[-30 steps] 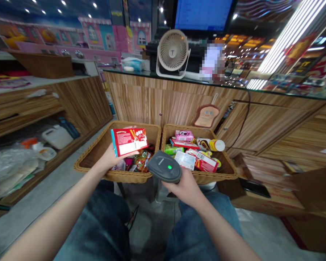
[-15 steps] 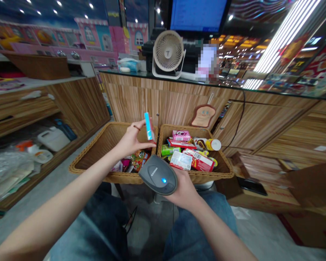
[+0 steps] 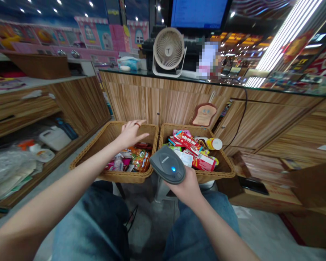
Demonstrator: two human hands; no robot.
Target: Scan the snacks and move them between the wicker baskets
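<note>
My left hand (image 3: 132, 133) hovers over the left wicker basket (image 3: 93, 145), fingers apart and nothing in them; a ring shows on one finger. Under it, bagged snacks (image 3: 141, 159) lie in that basket. My right hand (image 3: 187, 186) is wrapped round a dark grey scanner (image 3: 168, 165) with a lit blue light, in front of the two baskets. In the right wicker basket (image 3: 228, 163) are several packages, among them a red packet (image 3: 188, 142) on top, a red and white box (image 3: 204, 162) and a tube with a white lid (image 3: 216, 144).
Behind the baskets stands a wooden counter (image 3: 130, 98) carrying a fan (image 3: 168, 49) and a monitor (image 3: 198, 14). A toast-shaped hanging (image 3: 204, 114) is on its front. Cardboard boxes (image 3: 263, 197) with a phone (image 3: 253, 185) are at right; a shelf with bottles is at left.
The thin blue and red packet has left my left hand, which has opened and moved slightly up. A red packet now lies atop the right basket's pile. The scanner has shifted right and slightly up.
</note>
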